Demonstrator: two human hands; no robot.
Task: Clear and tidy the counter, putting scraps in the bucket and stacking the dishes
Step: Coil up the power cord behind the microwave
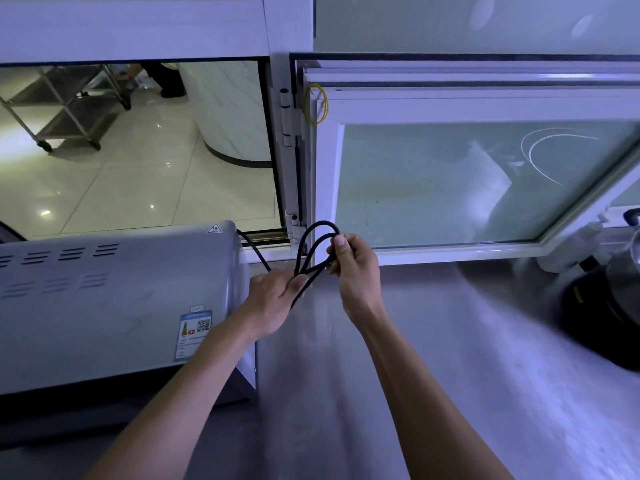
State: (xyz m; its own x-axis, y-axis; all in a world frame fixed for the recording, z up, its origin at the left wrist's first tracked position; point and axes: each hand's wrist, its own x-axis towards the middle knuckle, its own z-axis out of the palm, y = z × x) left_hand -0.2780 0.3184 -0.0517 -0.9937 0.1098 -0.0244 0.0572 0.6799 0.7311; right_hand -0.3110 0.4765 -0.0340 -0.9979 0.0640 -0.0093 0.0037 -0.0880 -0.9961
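Cord [313, 251]: black, doubled into two loops above the back edge of the tabletop [450, 341], beside the right end of the oven [114, 306]. One strand runs off behind the oven's back right corner.

Left hand [273, 299]: fingers curled round the lower end of the loops, clamped on the cord.

Right hand [353, 268]: thumb and fingers pinched together on the cord near the top of the loops.

Bucket, scraps, dishes: none in view; the cord is the only thing in hand.

Risks, as judged:
- Loops could spring open if either grip slackens, since the cord looks stiff and nothing ties it.
- A hard pull could drag on the strand behind the oven, straining it or shifting the oven.
- The oven bears a hot-surface mark at its top right corner; a forearm resting there could be burned, if it is warm. Cannot tell whether it is.
- A loose end could drop into the gap at the back edge by the window frame [322, 168].

Surface: grey metal tabletop, smooth, streaked. Oven at the left edge; dark pot [609, 306] at the right edge, partly out of view.

Room: white-framed window along the back, its left panel open onto a tiled floor [138, 188] with a wheeled metal rack [62, 102]. Frosted pane on the right; a yellow loop [316, 103] hangs by the hinge.
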